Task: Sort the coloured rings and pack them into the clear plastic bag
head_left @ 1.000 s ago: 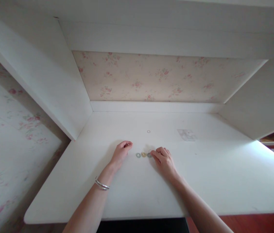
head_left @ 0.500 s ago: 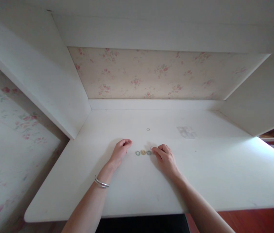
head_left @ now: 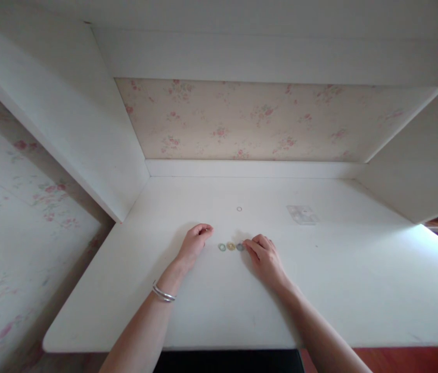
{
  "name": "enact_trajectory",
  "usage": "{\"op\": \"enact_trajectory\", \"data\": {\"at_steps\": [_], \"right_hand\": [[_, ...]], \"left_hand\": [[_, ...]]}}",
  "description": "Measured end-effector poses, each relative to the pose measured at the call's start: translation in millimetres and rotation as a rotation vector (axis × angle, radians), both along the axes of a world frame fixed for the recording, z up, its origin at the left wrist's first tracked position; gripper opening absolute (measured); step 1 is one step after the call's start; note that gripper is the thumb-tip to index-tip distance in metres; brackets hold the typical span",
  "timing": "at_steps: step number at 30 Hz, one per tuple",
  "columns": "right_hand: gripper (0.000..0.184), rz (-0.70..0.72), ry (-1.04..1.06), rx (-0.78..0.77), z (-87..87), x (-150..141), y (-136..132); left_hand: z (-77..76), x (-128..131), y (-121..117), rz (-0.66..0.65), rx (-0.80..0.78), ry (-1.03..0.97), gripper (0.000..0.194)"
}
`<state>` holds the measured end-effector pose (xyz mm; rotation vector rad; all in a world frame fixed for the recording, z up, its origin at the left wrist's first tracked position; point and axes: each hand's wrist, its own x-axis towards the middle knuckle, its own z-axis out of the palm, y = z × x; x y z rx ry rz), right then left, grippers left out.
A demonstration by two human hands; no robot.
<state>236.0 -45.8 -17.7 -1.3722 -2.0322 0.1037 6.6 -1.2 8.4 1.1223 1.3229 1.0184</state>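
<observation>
Three small flat discs with holes in their middles lie in a row on the white desktop: a pale green disc (head_left: 222,247), a yellowish disc (head_left: 231,246) and a grey-green disc (head_left: 239,247). My right hand (head_left: 262,254) is closed in a pinch at the right end of the row. Its fingertips meet the grey-green disc, with a thin ring between them that barely shows. Left of the row, my left hand (head_left: 194,243) is closed, thumb against fingers, on something tiny that I cannot make out. Beyond both hands lies a thin loose ring (head_left: 239,209).
A clear plastic bag (head_left: 303,214) lies flat at the back right of the white desktop (head_left: 219,316). White side panels (head_left: 126,176) and a low back strip (head_left: 250,168) bound the desk. A dark speck (head_left: 317,246) is on the right.
My right hand's fingertips have come down a little onto the grey-green disc, bringing the thin ring with them. My left hand keeps its pinch; the view has shifted slightly.
</observation>
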Motion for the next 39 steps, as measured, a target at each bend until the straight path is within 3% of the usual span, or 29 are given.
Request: {"op": "enact_trajectory", "data": {"at_steps": [16, 20, 24, 30, 36, 39], "right_hand": [[0.023, 0.051, -0.056, -0.048, 5.4, -1.2, -0.9], [0.025, -0.012, 0.102, -0.034, 7.4, 0.8, -2.0], [0.026, -0.208, 0.372, 0.000, 10.6, 13.1, -1.1], [0.030, -0.394, 0.538, -0.053, 12.4, 33.7, 7.0], [0.036, -0.375, 0.566, -0.123, 3.8, 33.1, 13.6], [0.036, -0.386, 0.572, -0.139, 1.6, 34.2, 15.5]], "left_hand": [[0.8, -0.3, -2.2, -0.005, 0.007, -0.005, 0.032], [0.0, -1.2, -2.1, 0.009, 0.008, -0.029, 0.033], [1.3, 0.5, -0.7, 0.022, 0.010, -0.020, 0.034], [11.6, 29.0, 13.4, -0.103, 0.160, 0.247, 0.027], [9.5, 80.4, 49.3, -0.297, 0.418, 0.730, 0.016], [4.6, 98.6, 67.9, -0.300, 0.436, 0.823, 0.017]]}}
